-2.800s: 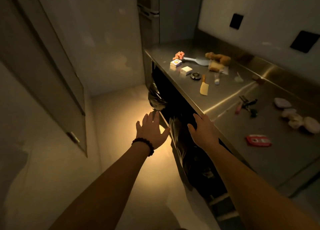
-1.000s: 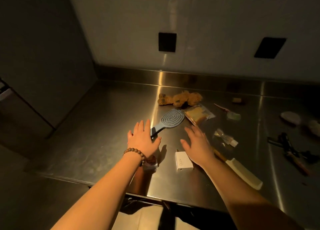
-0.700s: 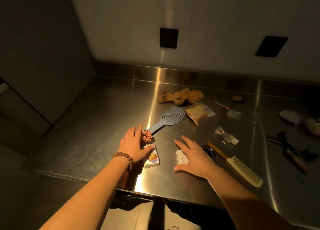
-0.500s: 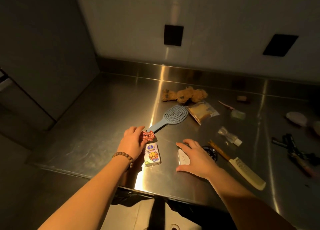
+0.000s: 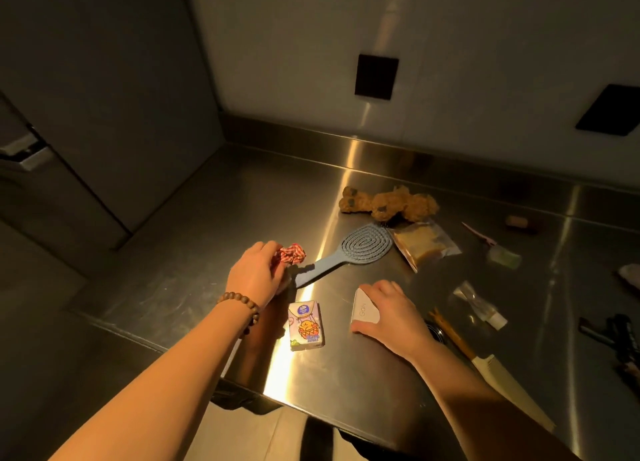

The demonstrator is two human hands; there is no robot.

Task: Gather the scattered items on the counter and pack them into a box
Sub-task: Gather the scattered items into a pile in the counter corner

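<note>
My left hand [image 5: 254, 276] grips a crumpled red-and-white checked scrunchie [image 5: 292, 253] just above the steel counter [image 5: 214, 238]. My right hand [image 5: 393, 313] is closed around a small white box [image 5: 364, 307] that rests on the counter. Between the two hands lies a cartoon-printed tissue pack [image 5: 305, 325]. A blue hairbrush [image 5: 346, 252] lies beyond the hands, its handle end near my left hand. A brown plush toy [image 5: 389, 206] and a clear snack packet [image 5: 424, 247] sit further back. No packing box is in view.
A cream comb [image 5: 498, 377] with a wooden handle lies to the right of my right hand. A small wrapped bottle [image 5: 481, 304], a pink clip [image 5: 479, 233], a pale packet [image 5: 504, 258] and dark tools [image 5: 620, 336] lie to the right. The counter's front edge runs below my forearms.
I turned from the floor to the counter. My left hand closed on the scrunchie and lifted it, uncovering the tissue pack. My right hand came down onto the white box.
</note>
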